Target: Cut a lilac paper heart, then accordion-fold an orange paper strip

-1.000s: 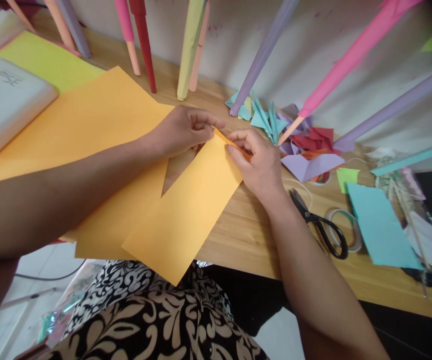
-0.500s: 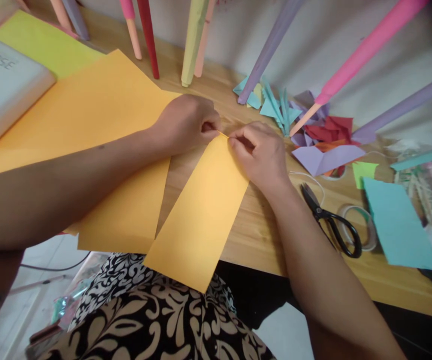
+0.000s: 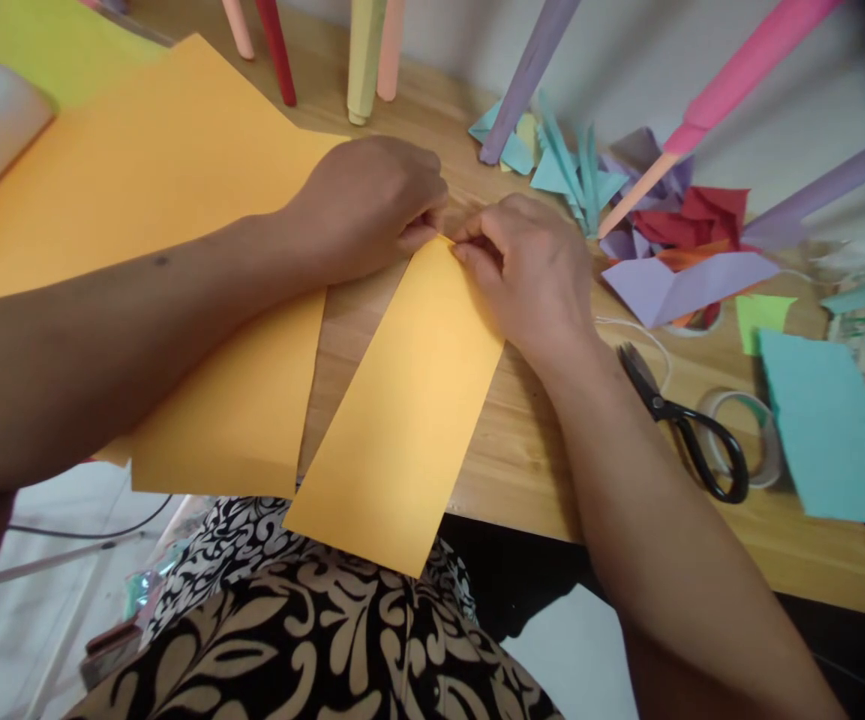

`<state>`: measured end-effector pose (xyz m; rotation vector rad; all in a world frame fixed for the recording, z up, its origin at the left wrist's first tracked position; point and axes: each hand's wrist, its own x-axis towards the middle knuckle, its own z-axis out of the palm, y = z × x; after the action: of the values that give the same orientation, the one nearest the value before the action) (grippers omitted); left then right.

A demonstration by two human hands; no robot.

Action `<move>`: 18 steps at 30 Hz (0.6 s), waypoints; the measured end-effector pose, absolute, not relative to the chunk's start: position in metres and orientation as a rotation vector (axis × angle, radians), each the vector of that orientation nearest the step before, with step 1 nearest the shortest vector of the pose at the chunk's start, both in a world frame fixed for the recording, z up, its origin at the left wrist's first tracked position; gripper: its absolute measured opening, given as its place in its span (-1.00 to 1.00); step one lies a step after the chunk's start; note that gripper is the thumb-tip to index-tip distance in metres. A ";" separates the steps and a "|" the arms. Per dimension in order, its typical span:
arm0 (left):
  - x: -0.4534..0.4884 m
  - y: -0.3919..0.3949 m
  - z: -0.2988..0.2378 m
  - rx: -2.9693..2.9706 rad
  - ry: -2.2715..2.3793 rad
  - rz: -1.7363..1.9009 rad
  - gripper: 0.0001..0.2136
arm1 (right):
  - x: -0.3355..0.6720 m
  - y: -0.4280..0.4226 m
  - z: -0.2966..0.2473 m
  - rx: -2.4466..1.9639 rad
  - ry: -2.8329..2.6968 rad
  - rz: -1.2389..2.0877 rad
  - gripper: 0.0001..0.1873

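So both hands are on one orange strip (image 3: 402, 410), pretty much in front of the body. The left hand (image 3: 372, 205) has thumb and fingers pinched together on the far edge, and the right hand (image 3: 541, 265) is pinched on that same edge just beside it. The strip runs from the fingertips back toward the person, its near end sticking out past the edge of the wooden table (image 3: 507, 450).

Closest thing to a container is a white ring (image 3: 713, 322) to the right of the right hand, partly under some folded lavender paper (image 3: 661, 290). Red and orange bits show in its opening, but it's tough to tell if they're inside or just behind it. Nearer the right forearm there's a tape roll (image 3: 771, 460), with the black handles of the scissors (image 3: 657, 403) overlapping it. A turquoise sheet (image 3: 829, 430) is just beyond that.

As for stuff in the way, the left forearm crosses big orange sheets (image 3: 162, 180), covering part of them. Beyond the right hand are turquoise scraps (image 3: 559, 170), crumpled red paper (image 3: 702, 218) and a pink paper tube (image 3: 747, 75) leaning at a slant.
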<state>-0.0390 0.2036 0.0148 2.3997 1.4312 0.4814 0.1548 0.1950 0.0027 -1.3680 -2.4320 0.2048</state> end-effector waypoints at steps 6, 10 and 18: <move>-0.040 0.202 0.014 2.329 1.383 0.496 -0.94 | 0.148 0.189 0.009 -1.475 -2.450 0.161 -0.88; -0.041 0.201 0.014 2.427 1.407 0.434 -0.89 | 0.151 0.190 0.001 -1.395 -2.381 0.245 -0.85; -0.037 0.185 0.033 2.630 1.527 0.077 -0.83 | 0.143 0.175 0.016 -1.666 -2.511 0.180 -0.79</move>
<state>-0.0374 0.1854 0.0326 2.6300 1.5274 0.0767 0.1428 0.1751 0.0161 -1.6663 -2.5111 0.1796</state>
